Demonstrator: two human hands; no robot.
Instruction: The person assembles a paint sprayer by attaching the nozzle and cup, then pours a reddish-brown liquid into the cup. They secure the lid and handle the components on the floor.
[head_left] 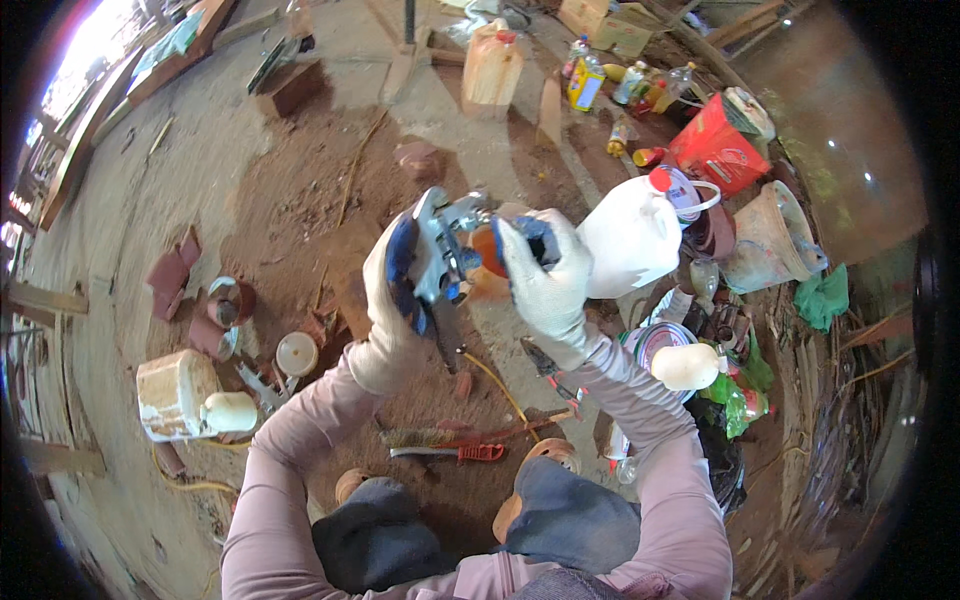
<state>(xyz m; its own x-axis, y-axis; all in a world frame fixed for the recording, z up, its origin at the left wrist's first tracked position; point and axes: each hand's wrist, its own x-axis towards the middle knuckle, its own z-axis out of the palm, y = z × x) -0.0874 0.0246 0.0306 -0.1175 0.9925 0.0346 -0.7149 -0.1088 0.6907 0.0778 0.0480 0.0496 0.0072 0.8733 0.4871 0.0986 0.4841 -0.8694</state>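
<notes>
My left hand (392,285), in a white glove with a blue palm, holds up a shiny silver metal tool (436,245) with small knobs. Its exact kind is hard to make out. Close to the tool's right side is my right hand (548,275), gloved the same way. The right fingers are curled in toward the thumb, and whatever they may grip is hidden. An orange-brown round thing (487,250) shows between the two hands. Just right of the right hand stands a white jug (630,240) with a red cap.
A stained jerrycan (492,70) stands at the far side. To the right are a red bag (718,148), a dirty bucket (770,240) and several bottles. A wire brush (447,453) with a red handle lies near my feet. At left sits a stained white container (180,392).
</notes>
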